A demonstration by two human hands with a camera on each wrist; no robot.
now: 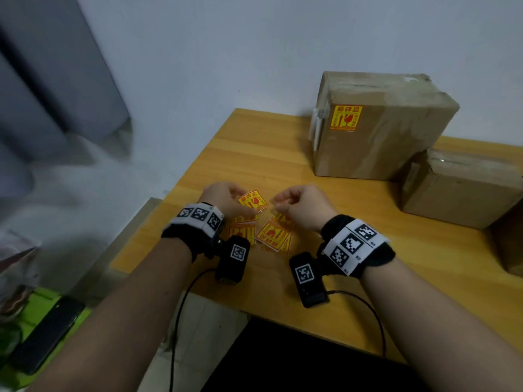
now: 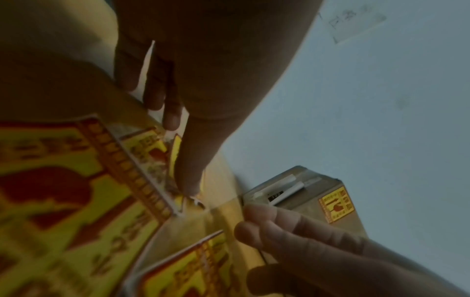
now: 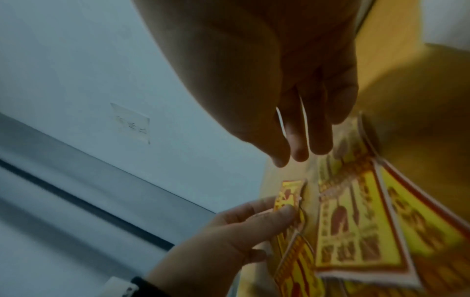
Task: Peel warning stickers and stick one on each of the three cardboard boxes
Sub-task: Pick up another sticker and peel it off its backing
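Yellow sticker: one red-on-yellow warning sticker (image 1: 252, 200) is lifted off the table, clear of the rest, so its edge can be worked.
Left hand: the left hand (image 1: 226, 198) pinches that sticker between thumb and fingers, tilting its free corner toward the other hand; this reads as steadying it for peeling.
Right hand: the right hand (image 1: 300, 206) has its fingers curled, tips drawn close to the thumb, just beside the sticker's near corner. Whether it has caught the backing there or holds nothing, I cannot tell; the wrist views are too dim.
Pile: loose stickers (image 1: 273, 233) lie overlapped on the table directly under both hands, so the next one is within reach.
Table: the wooden table (image 1: 254, 145) carries the pile at its near-left part and the boxes at its back and right.
Big box: the big box (image 1: 382, 125) stands upright near the wall and bears a sticker (image 1: 346, 118) on the side facing the person, where it is readable.
Second box: a lower box (image 1: 461, 190) sits just right of the big one, touching or nearly so; no sticker shows on its visible faces.
Third box: only a brown edge (image 1: 509, 239) shows at the frame's right; probably the third, unlabelled as far as can be seen.
Stage: likely one box done and two left, with the second sticker being peeled.
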